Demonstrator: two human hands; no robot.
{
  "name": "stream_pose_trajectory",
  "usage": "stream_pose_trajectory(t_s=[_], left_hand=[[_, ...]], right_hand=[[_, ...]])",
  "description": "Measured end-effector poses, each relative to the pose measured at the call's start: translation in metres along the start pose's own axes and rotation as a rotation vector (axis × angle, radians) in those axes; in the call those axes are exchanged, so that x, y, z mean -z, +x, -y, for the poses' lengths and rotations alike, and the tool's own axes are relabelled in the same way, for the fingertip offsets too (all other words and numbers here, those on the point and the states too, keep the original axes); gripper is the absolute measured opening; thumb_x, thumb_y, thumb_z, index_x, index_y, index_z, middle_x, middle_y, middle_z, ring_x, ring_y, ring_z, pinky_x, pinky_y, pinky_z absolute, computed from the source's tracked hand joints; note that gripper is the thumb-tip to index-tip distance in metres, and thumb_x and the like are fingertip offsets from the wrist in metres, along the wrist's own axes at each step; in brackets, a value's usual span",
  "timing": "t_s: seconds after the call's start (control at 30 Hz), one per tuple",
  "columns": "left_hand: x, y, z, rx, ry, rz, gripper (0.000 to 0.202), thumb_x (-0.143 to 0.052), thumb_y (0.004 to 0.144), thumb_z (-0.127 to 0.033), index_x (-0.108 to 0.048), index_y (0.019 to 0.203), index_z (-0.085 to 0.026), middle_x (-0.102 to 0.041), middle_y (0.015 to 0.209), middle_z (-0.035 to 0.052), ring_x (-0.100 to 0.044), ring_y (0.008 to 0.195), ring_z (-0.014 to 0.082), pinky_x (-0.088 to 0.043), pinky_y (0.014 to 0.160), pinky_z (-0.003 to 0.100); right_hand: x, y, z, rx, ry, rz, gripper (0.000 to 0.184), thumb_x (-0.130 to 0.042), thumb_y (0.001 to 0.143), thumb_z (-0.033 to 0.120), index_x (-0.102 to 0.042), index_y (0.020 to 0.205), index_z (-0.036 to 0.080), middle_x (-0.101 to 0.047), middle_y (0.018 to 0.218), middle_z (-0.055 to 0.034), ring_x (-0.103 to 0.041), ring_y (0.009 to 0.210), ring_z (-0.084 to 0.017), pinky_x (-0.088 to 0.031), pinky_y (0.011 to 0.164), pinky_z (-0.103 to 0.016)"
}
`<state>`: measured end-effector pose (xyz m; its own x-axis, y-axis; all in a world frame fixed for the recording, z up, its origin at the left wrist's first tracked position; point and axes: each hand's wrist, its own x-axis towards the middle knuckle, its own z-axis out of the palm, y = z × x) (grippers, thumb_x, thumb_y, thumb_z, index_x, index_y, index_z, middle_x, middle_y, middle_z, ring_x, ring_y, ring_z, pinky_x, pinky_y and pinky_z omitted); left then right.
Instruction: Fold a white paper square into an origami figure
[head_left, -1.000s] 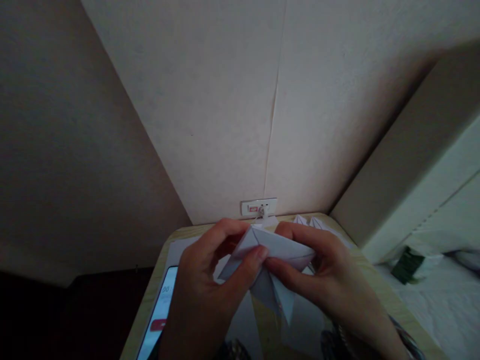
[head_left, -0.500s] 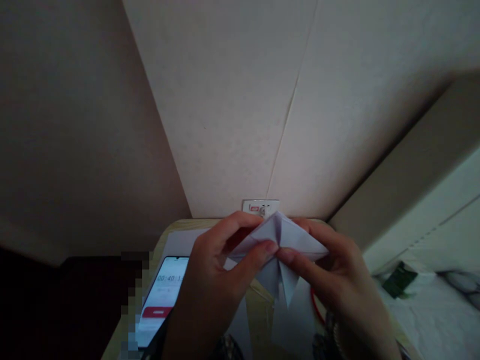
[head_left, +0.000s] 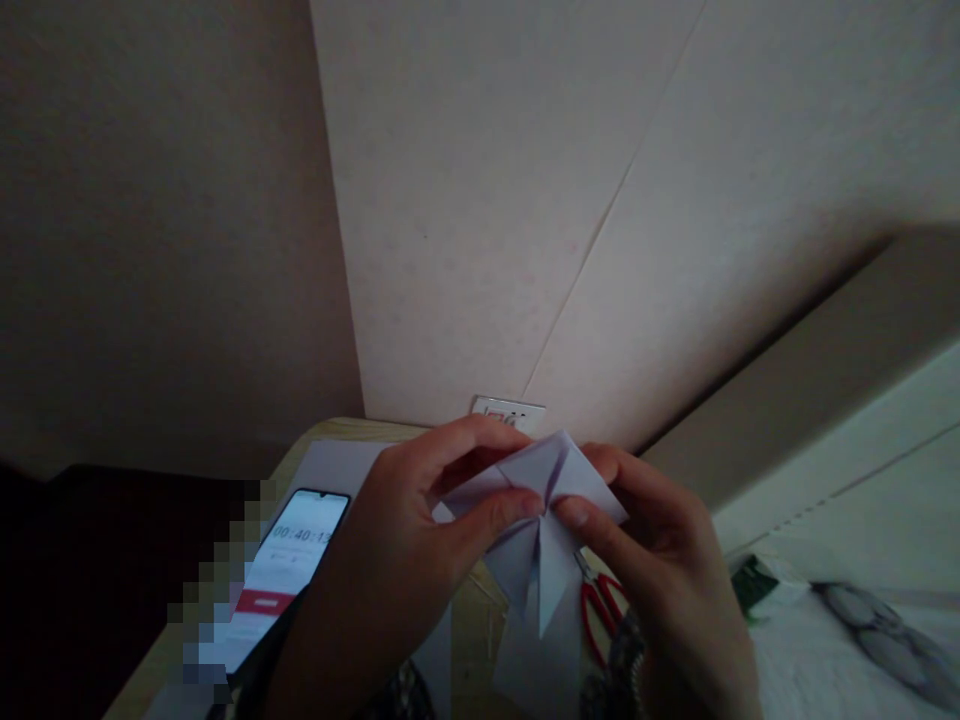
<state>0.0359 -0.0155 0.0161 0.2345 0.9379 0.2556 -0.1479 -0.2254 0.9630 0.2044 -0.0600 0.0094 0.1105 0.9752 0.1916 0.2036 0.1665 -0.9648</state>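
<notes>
A folded white paper piece (head_left: 541,520) is held above a small wooden table (head_left: 315,440). My left hand (head_left: 397,560) pinches its left side, thumb on the near face and fingers curled over the top. My right hand (head_left: 660,570) pinches the right side the same way. The two thumb tips almost meet at the middle crease. Pointed flaps of the paper hang down below the thumbs.
A phone (head_left: 277,575) with a lit timer screen lies on the table's left. Red-handled scissors (head_left: 600,605) and sheets of white paper (head_left: 337,465) lie under the hands. A wall socket (head_left: 508,410) sits behind. A bed (head_left: 862,640) is at right.
The view has swung left and down, showing more of the phone and the scissors. Both hands keep their pinch on the paper, thumbs drawn closer to the centre crease.
</notes>
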Motion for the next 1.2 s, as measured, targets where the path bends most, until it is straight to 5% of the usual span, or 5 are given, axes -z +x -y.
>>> stream_pose_trajectory(t_s=[0.27, 0.6, 0.93, 1.2], left_hand=[[-0.005, -0.001, -0.002, -0.051, 0.077, -0.014, 0.021, -0.078, 0.076, -0.009, -0.078, 0.082, -0.029, -0.078, 0.079, -0.0094, -0.073, 0.073, 0.0096, -0.057, 0.068, 0.013], [-0.007, -0.004, -0.013, 0.179, 0.047, -0.053, 0.017, -0.081, 0.073, -0.017, -0.075, 0.086, -0.026, -0.081, 0.088, -0.004, -0.077, 0.087, 0.0187, -0.058, 0.072, 0.023], [-0.008, -0.004, -0.011, 0.152, 0.057, -0.078, 0.017, -0.081, 0.072, -0.014, -0.074, 0.085, -0.024, -0.078, 0.079, -0.0052, -0.075, 0.079, 0.0168, -0.058, 0.07, 0.023], [-0.009, -0.008, -0.015, 0.127, 0.122, -0.084, 0.014, -0.078, 0.074, -0.017, -0.075, 0.084, -0.027, -0.076, 0.077, -0.0066, -0.074, 0.074, 0.0146, -0.058, 0.067, 0.02]], right_hand=[[-0.005, -0.002, 0.0, -0.034, 0.037, -0.065, 0.028, -0.078, 0.087, 0.038, -0.062, 0.071, 0.023, -0.057, 0.069, 0.0027, -0.053, 0.067, -0.015, -0.044, 0.058, -0.024], [-0.011, -0.001, 0.008, -0.032, 0.037, -0.062, 0.031, -0.075, 0.087, 0.04, -0.06, 0.067, 0.022, -0.056, 0.066, 0.0018, -0.049, 0.062, -0.014, -0.039, 0.05, -0.023], [0.0, 0.01, 0.006, 0.089, -0.031, 0.052, 0.018, -0.077, 0.083, 0.032, -0.069, 0.071, 0.021, -0.069, 0.068, 0.0009, -0.062, 0.065, -0.016, -0.047, 0.061, -0.027], [0.0, 0.01, 0.006, 0.064, -0.028, 0.056, 0.034, -0.081, 0.081, 0.048, -0.066, 0.067, 0.022, -0.065, 0.064, 0.0013, -0.059, 0.062, -0.016, -0.047, 0.059, -0.028]])
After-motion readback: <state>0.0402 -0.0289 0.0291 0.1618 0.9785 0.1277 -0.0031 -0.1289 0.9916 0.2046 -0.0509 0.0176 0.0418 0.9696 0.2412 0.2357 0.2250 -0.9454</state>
